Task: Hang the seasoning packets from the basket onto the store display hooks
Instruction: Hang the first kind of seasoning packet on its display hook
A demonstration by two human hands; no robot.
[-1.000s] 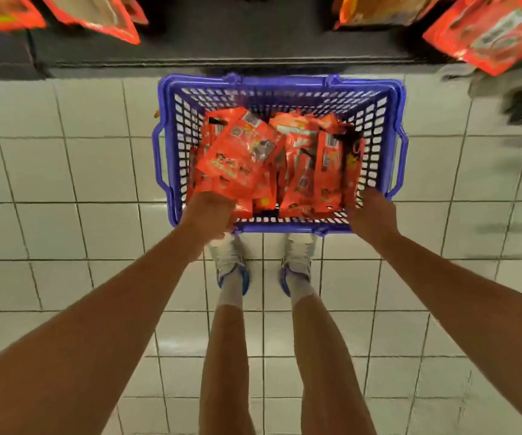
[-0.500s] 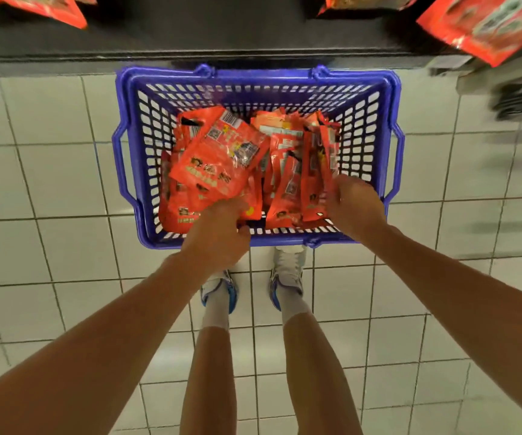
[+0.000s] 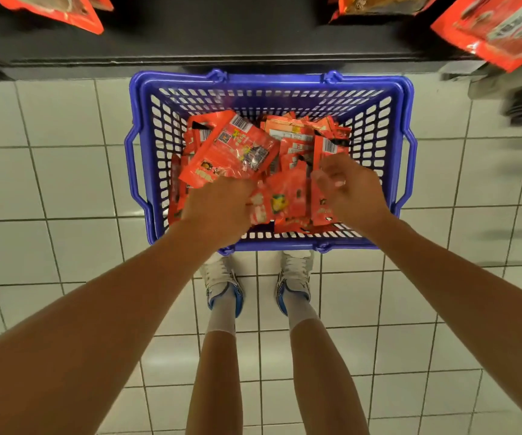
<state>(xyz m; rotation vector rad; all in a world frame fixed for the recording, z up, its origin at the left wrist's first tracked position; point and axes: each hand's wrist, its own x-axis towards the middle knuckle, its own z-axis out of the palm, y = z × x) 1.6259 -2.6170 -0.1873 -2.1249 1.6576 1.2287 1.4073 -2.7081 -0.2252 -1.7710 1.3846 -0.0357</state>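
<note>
Both hands, left hand (image 3: 219, 208) and right hand (image 3: 352, 191), moved deeper into the packets (image 3: 288, 196).

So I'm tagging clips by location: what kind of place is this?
Probably a shop aisle: a blue shopping basket full of red seasoning packets sits on white floor tiles, and hanging packets show above a dark display base.

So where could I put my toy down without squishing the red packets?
The white floor tiles left of the blue basket are bare, and so are those right of it, short of the dark thing near the shelf. The basket is crowded: packets fill it and both hands, left and right, are in there.
</note>
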